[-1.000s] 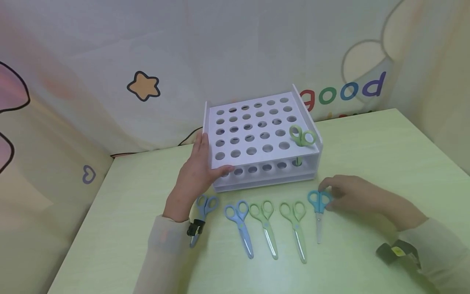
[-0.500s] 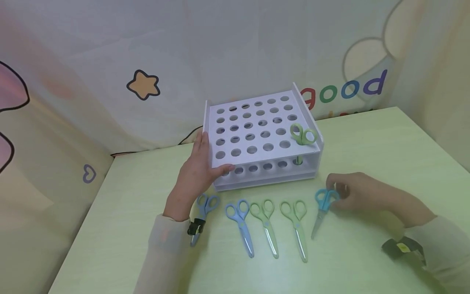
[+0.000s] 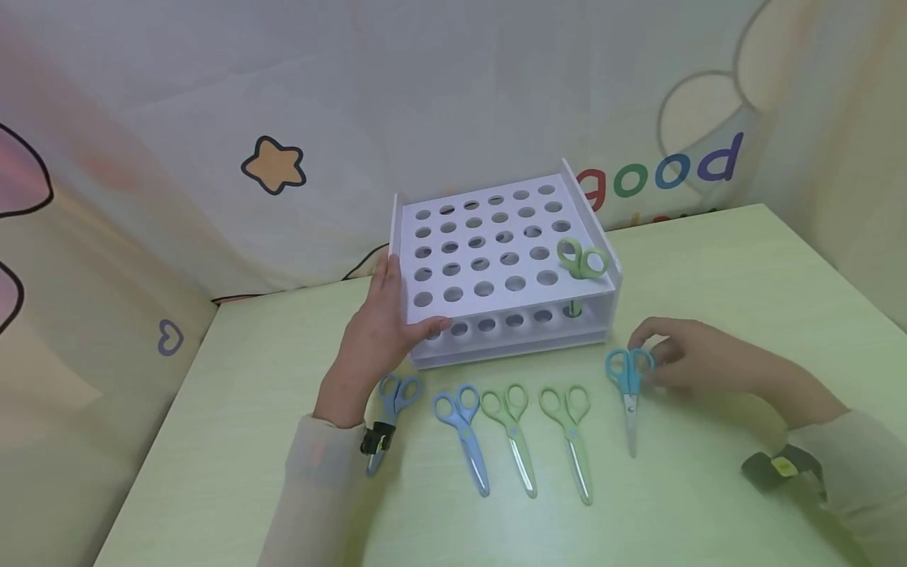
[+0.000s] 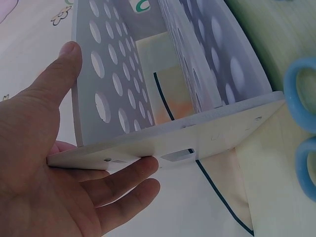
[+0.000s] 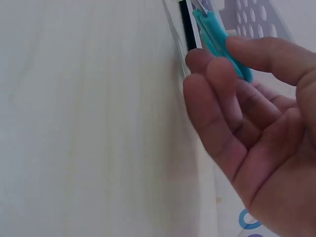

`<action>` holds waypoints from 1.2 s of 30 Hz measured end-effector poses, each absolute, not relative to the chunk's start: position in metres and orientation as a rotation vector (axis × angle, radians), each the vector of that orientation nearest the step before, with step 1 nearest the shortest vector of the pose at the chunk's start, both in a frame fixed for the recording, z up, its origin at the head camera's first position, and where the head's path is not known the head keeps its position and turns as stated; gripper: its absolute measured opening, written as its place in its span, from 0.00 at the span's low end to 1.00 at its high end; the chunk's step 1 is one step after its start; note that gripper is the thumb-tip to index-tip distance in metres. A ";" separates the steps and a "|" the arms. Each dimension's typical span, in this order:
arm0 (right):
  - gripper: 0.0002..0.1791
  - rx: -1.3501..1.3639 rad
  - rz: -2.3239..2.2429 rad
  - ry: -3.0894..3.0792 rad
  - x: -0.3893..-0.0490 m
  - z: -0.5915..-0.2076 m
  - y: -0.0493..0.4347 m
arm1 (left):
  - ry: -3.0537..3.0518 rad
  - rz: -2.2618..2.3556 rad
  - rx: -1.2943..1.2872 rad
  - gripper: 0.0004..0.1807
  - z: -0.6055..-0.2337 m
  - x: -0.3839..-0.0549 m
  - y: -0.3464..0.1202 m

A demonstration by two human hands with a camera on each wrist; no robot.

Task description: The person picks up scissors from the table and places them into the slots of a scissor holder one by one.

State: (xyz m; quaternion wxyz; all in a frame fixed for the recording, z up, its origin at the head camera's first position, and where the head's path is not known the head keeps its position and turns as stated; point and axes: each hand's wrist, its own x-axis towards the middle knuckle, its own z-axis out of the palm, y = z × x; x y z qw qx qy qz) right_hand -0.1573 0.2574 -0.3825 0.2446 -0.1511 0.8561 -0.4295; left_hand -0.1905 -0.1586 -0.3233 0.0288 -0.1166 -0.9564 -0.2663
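In the head view a white rack [image 3: 499,303] with rows of round holes stands at the table's back. My left hand [image 3: 374,335] grips its left side, thumb over the front edge of the top plate, and the left wrist view shows fingers against the side panel [image 4: 177,131]. Green scissors [image 3: 581,270] stand in a front right hole, handles up. Right of the rack's front, my right hand [image 3: 708,358] pinches small turquoise scissors [image 3: 628,383] by a handle loop, blades towards me. The right wrist view shows the turquoise handle [image 5: 217,37] between thumb and fingertips.
Blue scissors [image 3: 468,441] and two green scissors [image 3: 517,445] lie in a row before the rack, handles away from me. More blue scissors [image 3: 392,405] lie partly under my left wrist. A printed curtain [image 3: 453,94] hangs behind the table [image 3: 680,504].
My right hand has moved slightly right and farther from me with the turquoise scissors, whose blades swung left and then back. My left hand and the rack have stayed put.
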 end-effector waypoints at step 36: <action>0.18 -0.824 -2.274 1.413 -0.158 -0.375 0.263 | -2.971 -0.789 -0.344 0.66 -0.324 -0.191 -0.159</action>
